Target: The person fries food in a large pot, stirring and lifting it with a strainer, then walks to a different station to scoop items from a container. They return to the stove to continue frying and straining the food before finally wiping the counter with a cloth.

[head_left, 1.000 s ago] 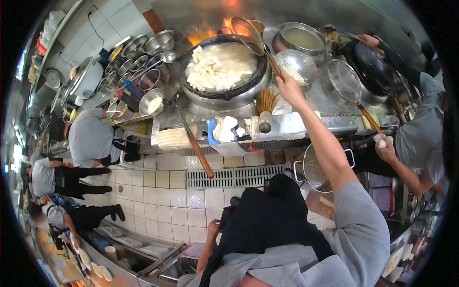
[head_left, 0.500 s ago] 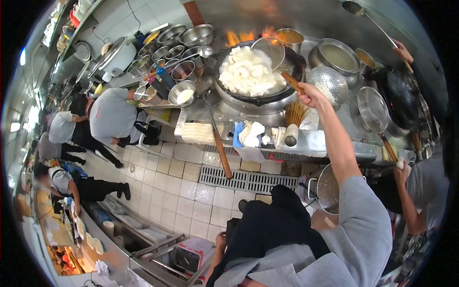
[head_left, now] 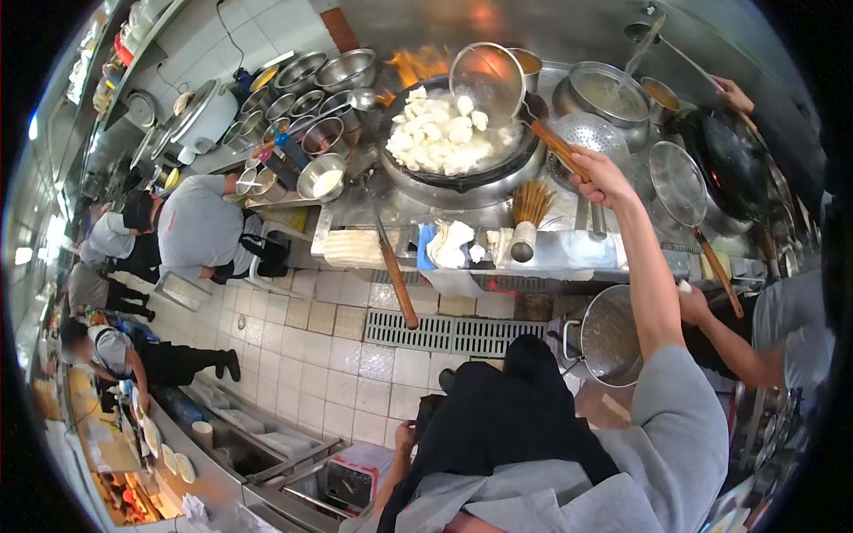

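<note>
My right hand (head_left: 606, 179) is closed round the wooden handle of a round wire strainer (head_left: 488, 84). The strainer is tilted up over the back of a large wok (head_left: 526, 151), and a white lump or two shows at its lower edge. White, lumpy chunks of food (head_left: 431, 138) fill much of the wok, with steamy liquid around them. Low beside my leg, my left hand (head_left: 405, 437) has curled fingers against something dark that I cannot make out; my clothing hides part of it.
Flames (head_left: 416, 64) rise behind the wok. A bamboo brush (head_left: 531, 206), folded cloths (head_left: 364, 248) and a long-handled tool (head_left: 395, 275) lie along the counter front. Metal bowls (head_left: 345, 69) crowd the left. At right, a co-worker's hand (head_left: 734, 94) holds a ladle near a pot (head_left: 609, 93).
The strainer has swung left and tilted more upright over the wok, and white chunks have spread apart. Liquid now streams from the co-worker's ladle. My view has shifted slightly.
</note>
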A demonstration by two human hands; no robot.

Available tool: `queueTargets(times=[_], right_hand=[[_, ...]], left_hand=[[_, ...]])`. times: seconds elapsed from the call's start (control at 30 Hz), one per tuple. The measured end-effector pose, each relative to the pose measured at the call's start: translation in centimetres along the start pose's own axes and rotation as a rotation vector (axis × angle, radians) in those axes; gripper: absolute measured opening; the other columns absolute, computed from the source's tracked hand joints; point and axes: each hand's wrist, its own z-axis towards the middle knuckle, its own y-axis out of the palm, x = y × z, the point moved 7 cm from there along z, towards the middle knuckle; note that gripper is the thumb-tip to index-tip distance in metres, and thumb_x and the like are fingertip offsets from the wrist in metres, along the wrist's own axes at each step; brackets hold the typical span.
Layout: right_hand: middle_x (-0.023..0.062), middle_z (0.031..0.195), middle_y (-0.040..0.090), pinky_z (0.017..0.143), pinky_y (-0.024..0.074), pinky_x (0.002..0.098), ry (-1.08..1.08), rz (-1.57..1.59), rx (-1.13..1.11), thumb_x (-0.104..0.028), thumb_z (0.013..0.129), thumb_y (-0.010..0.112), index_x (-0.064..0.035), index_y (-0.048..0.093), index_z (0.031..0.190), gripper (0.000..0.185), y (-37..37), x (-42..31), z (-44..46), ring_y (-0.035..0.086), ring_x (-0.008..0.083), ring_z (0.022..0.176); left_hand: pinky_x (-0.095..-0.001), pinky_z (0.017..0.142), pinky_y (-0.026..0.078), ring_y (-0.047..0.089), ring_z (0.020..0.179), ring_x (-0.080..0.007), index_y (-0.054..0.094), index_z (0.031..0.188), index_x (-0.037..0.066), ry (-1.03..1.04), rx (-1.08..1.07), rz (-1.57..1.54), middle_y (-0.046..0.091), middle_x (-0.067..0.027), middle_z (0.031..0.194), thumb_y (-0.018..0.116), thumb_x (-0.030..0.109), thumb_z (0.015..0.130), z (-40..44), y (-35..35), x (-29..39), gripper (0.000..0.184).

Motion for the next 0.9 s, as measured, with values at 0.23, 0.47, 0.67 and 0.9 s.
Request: queueTargets(times=[0.23, 0.47, 0.67, 0.9], right_hand=[[-0.0011, 0.062, 0.042, 0.032, 0.0231, 0.0182, -0.128, -0.156, 0.109, -0.020, 0.089, 0.046, -0.0140, 0.034, 0.135, 0.048, 1.1, -1.0, -5.1, 0.030, 0.0029, 0.040], [-0.0015, 0.061, 0.043, 0.031, 0.0194, 0.0197, -0.189, 0.105, 0.214, -0.017, 0.087, 0.048, -0.0113, 0.034, 0.134, 0.049, -0.3, 2.1, -9.3, 0.029, 0.0032, 0.038], [0.0097, 0.077, 0.059, 0.052, 0.0412, 0.0267, -0.461, -0.309, 0.640, -0.010, 0.082, 0.053, -0.0072, 0.038, 0.131, 0.051, -6.3, 8.9, -11.2, 0.054, 0.0175, 0.061], [0.0246, 0.098, 0.059, 0.075, 0.0443, 0.0338, -0.206, -0.687, 0.730, -0.003, 0.077, 0.052, -0.0070, 0.040, 0.130, 0.055, -6.8, 10.7, -11.1, 0.060, 0.0328, 0.088]], left_hand=[[-0.0293, 0.045, 0.042, 0.057, 0.053, -0.0168, 0.063, 0.095, 0.004, 0.014, -0.084, 0.069, 0.062, -0.0117, 0.068, 0.053, 0.004, 0.071, 1.2, -0.2, 2.5, 0.027], [-0.0303, 0.048, 0.045, 0.059, 0.055, -0.0191, 0.062, 0.098, 0.003, 0.022, -0.129, 0.083, 0.062, -0.0131, 0.066, 0.058, 0.007, 0.070, 1.6, -1.1, 6.8, 0.029], [-0.0331, 0.059, 0.048, 0.063, 0.067, -0.0261, 0.064, 0.093, 0.003, 0.079, -0.092, 0.174, 0.064, -0.0179, 0.071, 0.061, 0.013, 0.070, 3.9, -0.4, 3.8, 0.026], [-0.0324, 0.048, 0.044, 0.058, 0.054, -0.0204, 0.063, 0.092, 0.001, 0.050, -0.144, 0.120, 0.061, -0.0140, 0.063, 0.057, 0.005, 0.069, 2.7, -1.7, 5.0, 0.025]])
